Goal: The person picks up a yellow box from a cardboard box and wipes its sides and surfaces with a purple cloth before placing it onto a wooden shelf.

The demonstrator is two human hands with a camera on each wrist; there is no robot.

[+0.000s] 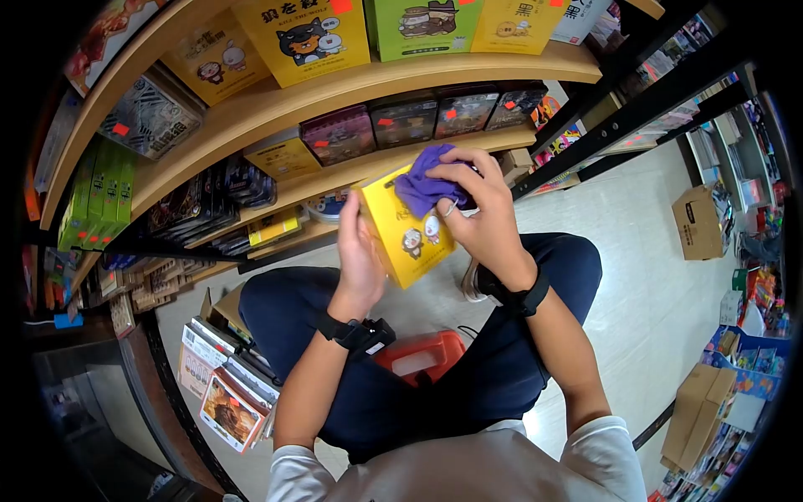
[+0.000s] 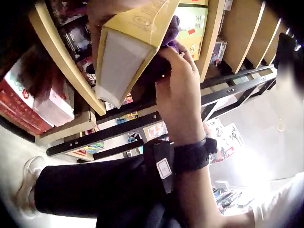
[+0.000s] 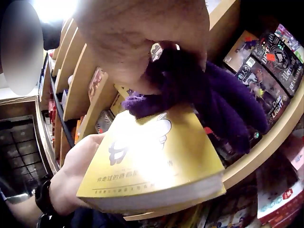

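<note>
My left grip point(image 1: 361, 255) is wrapped round the yellow box point(image 1: 407, 227), holding it up. My right grip point(image 1: 477, 205) clutches a purple cloth point(image 1: 427, 186), pressed on the box's top corner, just below the wooden shelf point(image 1: 335, 88).

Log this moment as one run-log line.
left hand: holds yellow book | right hand: grip on purple cloth, pressed to book | place: by wooden shelves

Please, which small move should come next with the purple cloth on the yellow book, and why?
Probably draw the purple cloth down across the cover: the right hand presses it only at the upper edge of the yellow book, which the left hand holds steady.
</note>
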